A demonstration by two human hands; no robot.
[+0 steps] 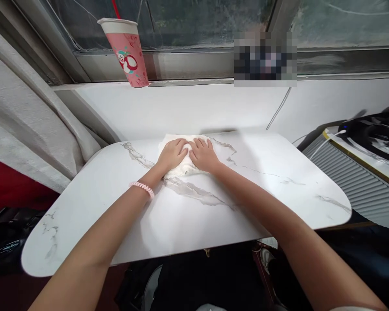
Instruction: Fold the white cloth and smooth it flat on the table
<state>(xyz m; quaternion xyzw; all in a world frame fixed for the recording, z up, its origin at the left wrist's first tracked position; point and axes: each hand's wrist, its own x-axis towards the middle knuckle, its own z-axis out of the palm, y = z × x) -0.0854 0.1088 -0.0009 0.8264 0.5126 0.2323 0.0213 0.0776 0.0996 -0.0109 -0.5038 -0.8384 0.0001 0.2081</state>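
Note:
A folded white cloth (pixel 184 169) lies toward the far side of the white marble-patterned table (pixel 116 216). My left hand (pixel 173 154) rests on its left part, palm down with fingers stretched out. Beside it, my right hand (pixel 203 154) presses flat on the right part, its fingers apart. The two hands nearly touch at the thumbs and fingertips. Both palms hide much of the cloth's upper face. Around my left wrist sits a pink coiled band (pixel 142 189).
A pink paper cup (pixel 128 58) with a red straw stands on the window ledge. Grey curtains (pixel 29 99) hang at the left. At the right, a ribbed cabinet (pixel 353 172) carries black cables and a white cord. A pixelated patch covers part of the ledge.

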